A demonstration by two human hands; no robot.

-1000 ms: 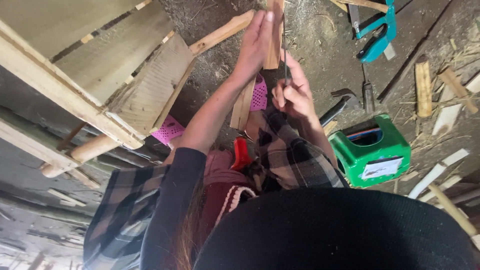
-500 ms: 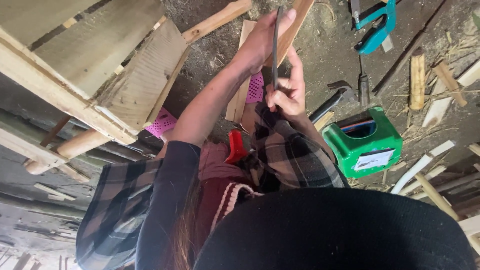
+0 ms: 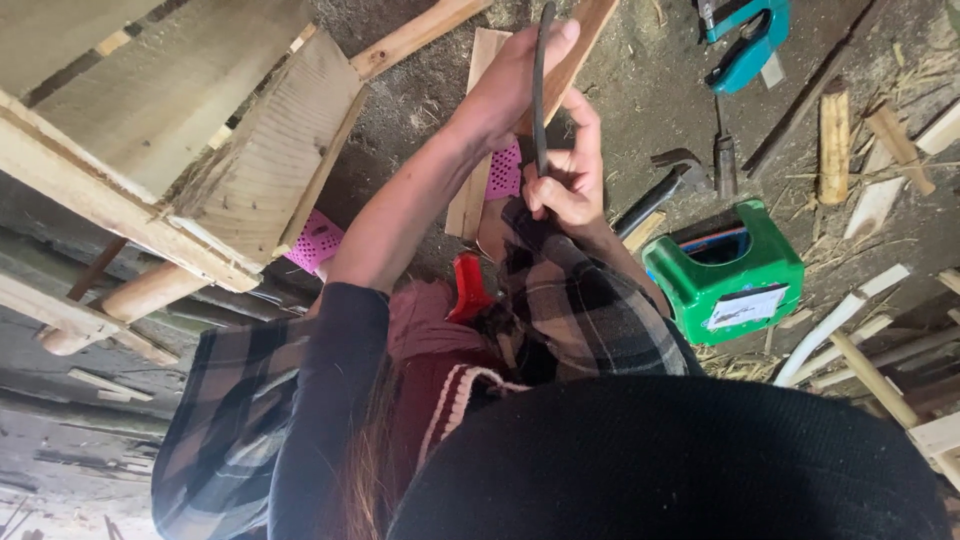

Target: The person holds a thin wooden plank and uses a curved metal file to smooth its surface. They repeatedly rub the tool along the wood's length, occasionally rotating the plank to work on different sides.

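Head view: left hand (image 3: 510, 85) wraps a wooden slat (image 3: 580, 40) to steady it above the dirt floor (image 3: 640, 110); right hand (image 3: 565, 185) has its grip clenched round a thin dark blade (image 3: 541, 80), upright against the slat. A claw hammer (image 3: 665, 185) lies beside.

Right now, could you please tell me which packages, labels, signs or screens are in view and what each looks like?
Green plastic container: on the ground at right, beyond the right hand; boxy, open-topped, something blue and red inside.
Label: stuck on that container's near side; a white, slightly tilted rectangle with dark print.
No signs or screens in view.
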